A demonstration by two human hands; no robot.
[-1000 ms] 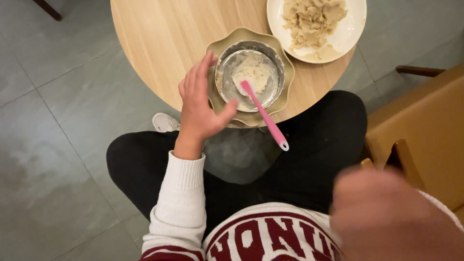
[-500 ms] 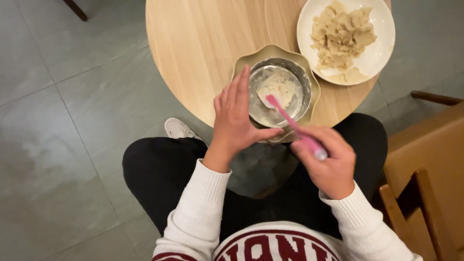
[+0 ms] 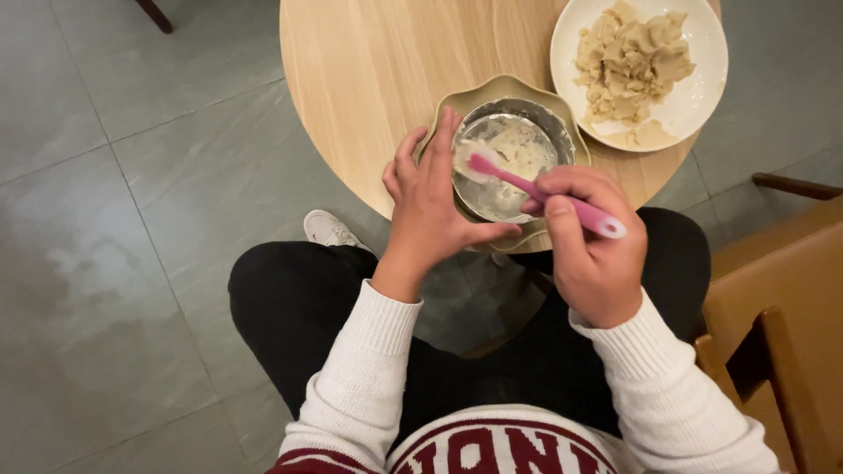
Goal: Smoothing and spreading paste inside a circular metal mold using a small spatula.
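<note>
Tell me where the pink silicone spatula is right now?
The pink silicone spatula is in the right hand, its blade inside the metal bowl at the round wooden table's near edge.

The left hand [image 3: 430,211] is spread flat, fingers together and pointing away from the body, thumb stretched out sideways toward the other hand. The right hand [image 3: 588,246] is curled into a loose fist, knuckles up, thumb lying along its side. Both wrists bend slightly inward, white-sleeved forearms angled toward each other.
</note>
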